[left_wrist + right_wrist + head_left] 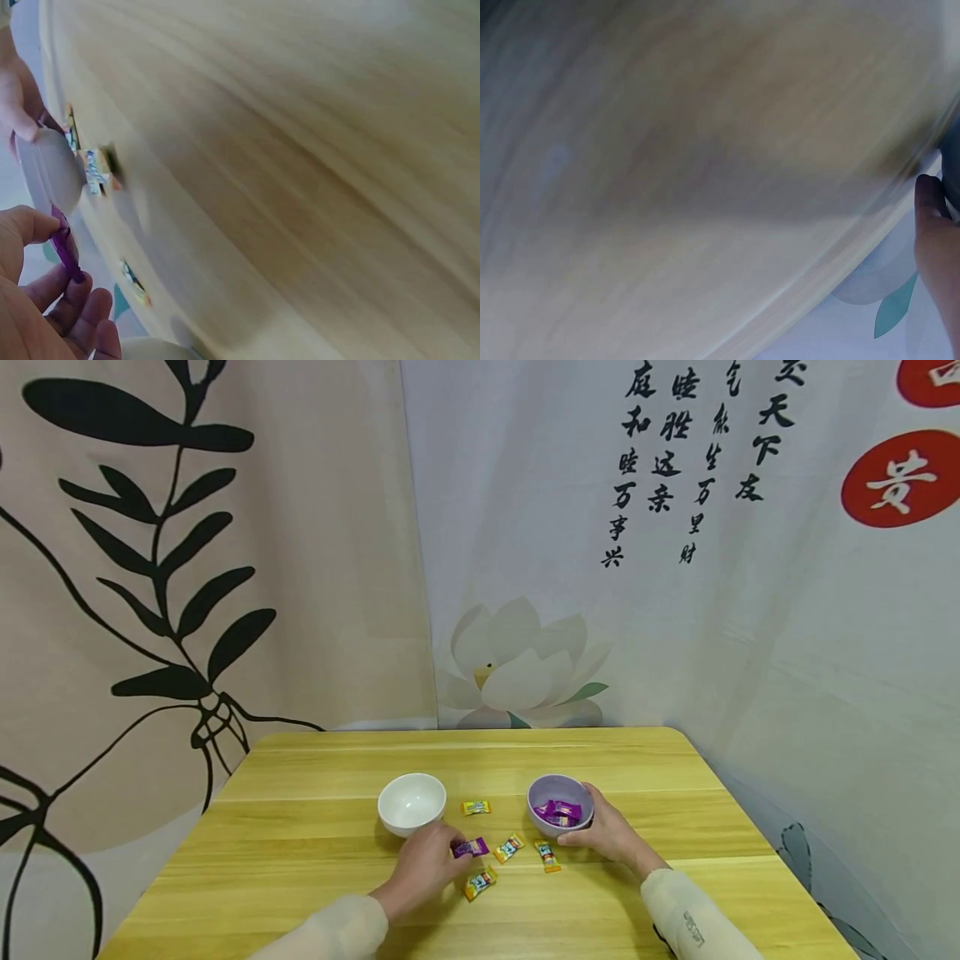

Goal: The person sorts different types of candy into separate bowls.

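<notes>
Between the thumb and fingers of my left hand (422, 866) is a purple-wrapped candy (471, 847), pinched above the table. The left wrist view shows the same purple candy (66, 244) held at the fingertips. My right hand (611, 832) grips the side of a lavender bowl (537, 820), which holds several purple candies (558, 812). A white bowl (412, 804) stands just beyond my left hand, with nothing seen inside it. Yellow-wrapped candies lie between the bowls: one (476, 807) at the back, others (509, 847) (547, 856) nearer the lavender bowl, and one (480, 883) in front.
The bowls and candies stand on a wooden table (315, 827) with rounded far corners. Behind its far edge hangs a printed cloth backdrop (337, 568) with dark leaves, a lotus and written characters.
</notes>
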{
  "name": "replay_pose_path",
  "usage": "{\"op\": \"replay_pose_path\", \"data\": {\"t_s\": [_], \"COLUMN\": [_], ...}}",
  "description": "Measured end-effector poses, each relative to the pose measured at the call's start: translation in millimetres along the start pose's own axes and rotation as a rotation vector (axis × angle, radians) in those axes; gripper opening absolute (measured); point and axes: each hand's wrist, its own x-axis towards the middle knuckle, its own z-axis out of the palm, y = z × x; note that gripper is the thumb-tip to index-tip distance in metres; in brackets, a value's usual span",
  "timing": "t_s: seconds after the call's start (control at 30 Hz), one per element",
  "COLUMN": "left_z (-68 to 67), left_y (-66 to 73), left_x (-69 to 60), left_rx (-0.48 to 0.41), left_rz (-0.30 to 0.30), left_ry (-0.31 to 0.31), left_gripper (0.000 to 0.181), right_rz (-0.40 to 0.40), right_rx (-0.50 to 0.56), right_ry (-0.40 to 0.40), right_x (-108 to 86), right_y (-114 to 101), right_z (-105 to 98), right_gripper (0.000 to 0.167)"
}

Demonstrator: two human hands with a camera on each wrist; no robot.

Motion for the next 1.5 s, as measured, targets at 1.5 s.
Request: {"op": "replay_pose_path", "data": {"t_s": [1.5], "left_z": [33.4], "left_y": [93.9], "left_x": [110.7], "left_rx": [0.027], "left_rz": [-0.016], "left_ry": [0.024], "left_gripper": [0.031], "right_rz": [-0.037], "right_rx": [0.071], "right_ry": [-0.028], "right_x": [-1.7], "right_y": [-3], "right_z": [1], "right_gripper": [0.106]}}
